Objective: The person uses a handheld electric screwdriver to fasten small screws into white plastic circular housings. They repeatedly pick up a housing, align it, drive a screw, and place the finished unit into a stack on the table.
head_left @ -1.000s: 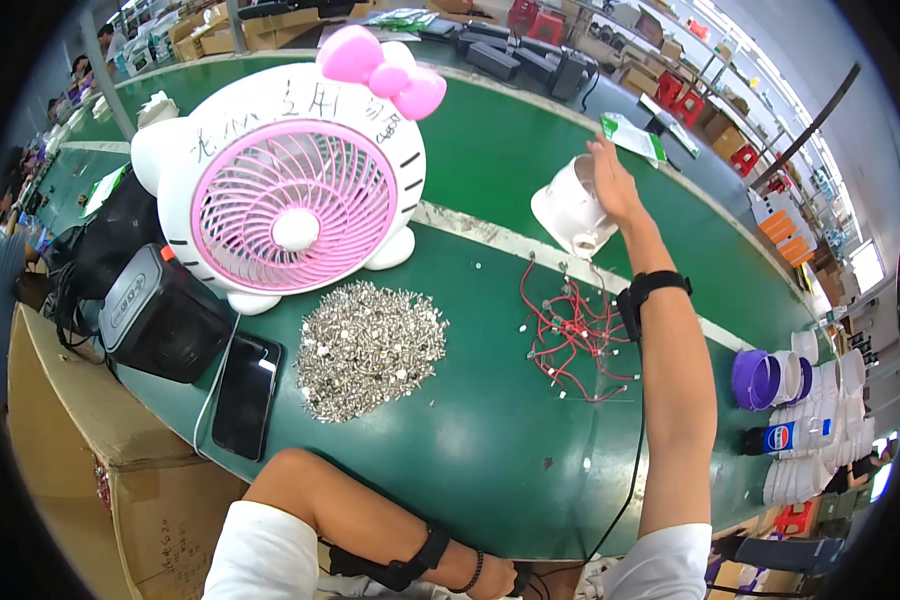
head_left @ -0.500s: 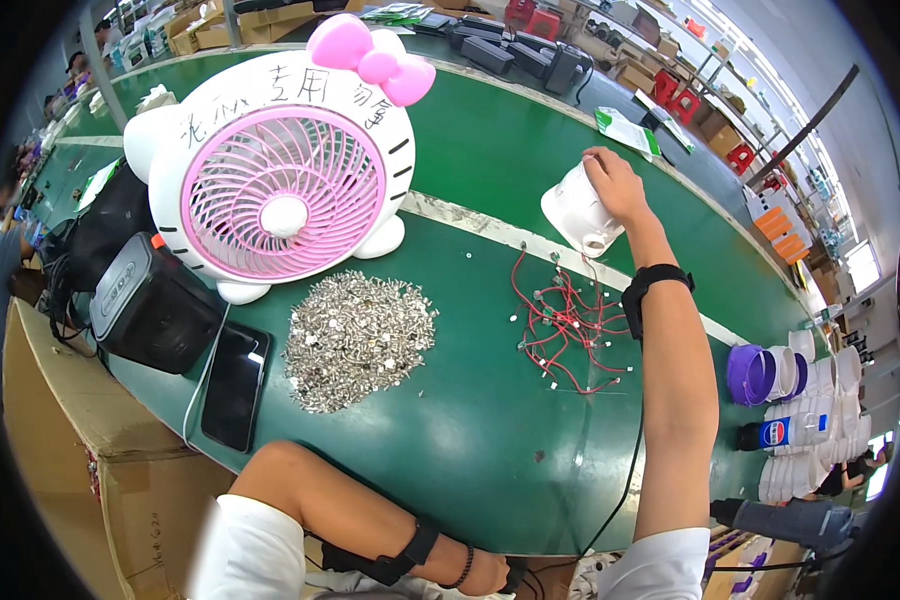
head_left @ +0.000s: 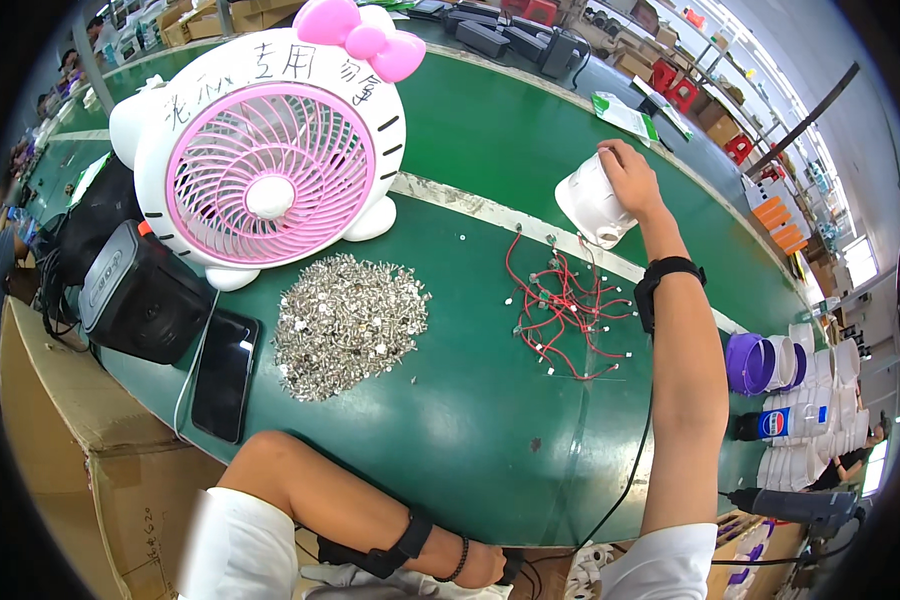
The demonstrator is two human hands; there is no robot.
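Green matte bench [head_left: 490,440], right hand [head_left: 630,178] gripping rounded white plastic housing [head_left: 592,203], left hand's [head_left: 480,565] grip unclear

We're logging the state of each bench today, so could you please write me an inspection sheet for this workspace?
Surface: green bench, pale strip running across it.
Job's things: white plastic housing, tilted on the bench; tangle of red wires beside it; heap of small silver metal parts.
Clutter: pink and white cat-shaped fan, black speaker, dark phone, stacked white and purple cups.
Grippers: right hand grips the housing; left hand sits low at the bench edge, what it holds unclear.
Cables: thin black cable runs off the bench edge.
Surroundings: cardboard boxes below, shelving beyond.
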